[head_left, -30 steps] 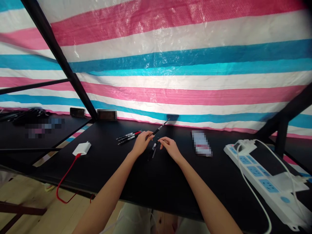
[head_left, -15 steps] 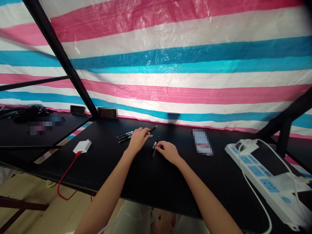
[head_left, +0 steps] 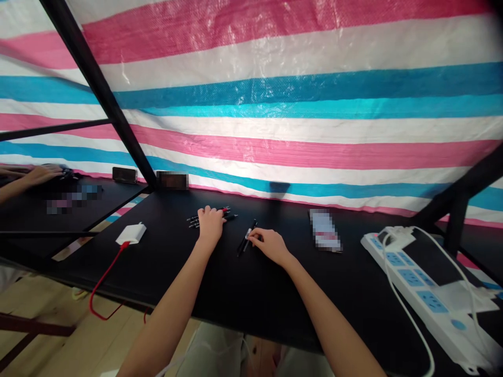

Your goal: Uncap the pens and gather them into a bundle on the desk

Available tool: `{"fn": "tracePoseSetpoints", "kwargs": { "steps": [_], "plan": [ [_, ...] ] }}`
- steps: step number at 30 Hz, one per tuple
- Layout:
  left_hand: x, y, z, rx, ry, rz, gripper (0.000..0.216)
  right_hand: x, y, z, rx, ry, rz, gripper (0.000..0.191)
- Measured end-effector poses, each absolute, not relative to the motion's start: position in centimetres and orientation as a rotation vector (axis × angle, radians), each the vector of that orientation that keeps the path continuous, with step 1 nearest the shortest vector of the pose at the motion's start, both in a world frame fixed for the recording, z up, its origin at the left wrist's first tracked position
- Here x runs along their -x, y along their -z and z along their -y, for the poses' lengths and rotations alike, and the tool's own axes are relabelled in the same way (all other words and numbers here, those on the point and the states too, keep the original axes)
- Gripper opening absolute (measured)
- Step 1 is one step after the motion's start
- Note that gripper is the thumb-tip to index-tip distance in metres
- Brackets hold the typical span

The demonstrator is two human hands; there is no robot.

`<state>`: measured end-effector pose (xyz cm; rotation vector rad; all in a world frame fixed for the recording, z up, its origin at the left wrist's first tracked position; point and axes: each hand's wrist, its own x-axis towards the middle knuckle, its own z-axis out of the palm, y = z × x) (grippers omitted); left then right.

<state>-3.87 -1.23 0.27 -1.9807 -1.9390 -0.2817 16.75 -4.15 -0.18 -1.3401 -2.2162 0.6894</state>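
My left hand (head_left: pixel 211 226) is closed over a small bundle of pens (head_left: pixel 193 222) on the black tabletop. Their slim clear ends stick out to its left. On its other side show a red pen end (head_left: pixel 226 209) and a black pen end (head_left: pixel 232 217). The fingertips are partly hidden. Close by on the right, my right hand (head_left: pixel 271 245) pinches at a pen (head_left: pixel 247 240) with thumb and forefinger. A second black pen (head_left: pixel 241 247) lies alongside it, slanting the same way.
A phone (head_left: pixel 325 230) lies to the right, before a white power strip (head_left: pixel 412 288) with cables. To the left is a white charger (head_left: pixel 131 233) on a red cable. Another person's hand (head_left: pixel 45 174) touches dark cables at far left. Black frame bars flank the table.
My left hand has moved left and down onto the bundle, and the pen it held now lies there. My right hand stays nearly in place. Another person's hand has appeared at far left.
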Motion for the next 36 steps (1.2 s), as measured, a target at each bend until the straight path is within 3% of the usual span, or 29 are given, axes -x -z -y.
{"fn": "tracePoseSetpoints", "kwargs": {
  "steps": [9, 14, 18, 29, 36],
  "plan": [
    [3.5, -0.4, 1.6, 1.856, 0.376, 2.027, 0.023, -16.3, 0.3, 4.5, 1.375, -0.555, 2.33, 0.019],
    [1.3, -0.5, 1.7, 2.051, 0.634, 2.115, 0.024, -16.2, -0.2, 5.1, 1.427, -0.454, 2.357, 0.013],
    [-0.5, -0.1, 2.0, 2.313, 0.591, 2.187, 0.038, -16.9, -0.7, 4.8, 1.539, -0.502, 2.341, 0.015],
    [-1.0, 0.6, 2.7, 2.247, 0.415, 1.974, 0.019, -20.5, -1.6, 3.6, 2.032, -0.416, 2.231, 0.009],
    [-1.6, 0.3, 2.8, 2.287, 0.554, 1.871, 0.018, -21.4, -0.6, 2.7, 1.927, -0.535, 2.049, 0.012]
  ]
}}
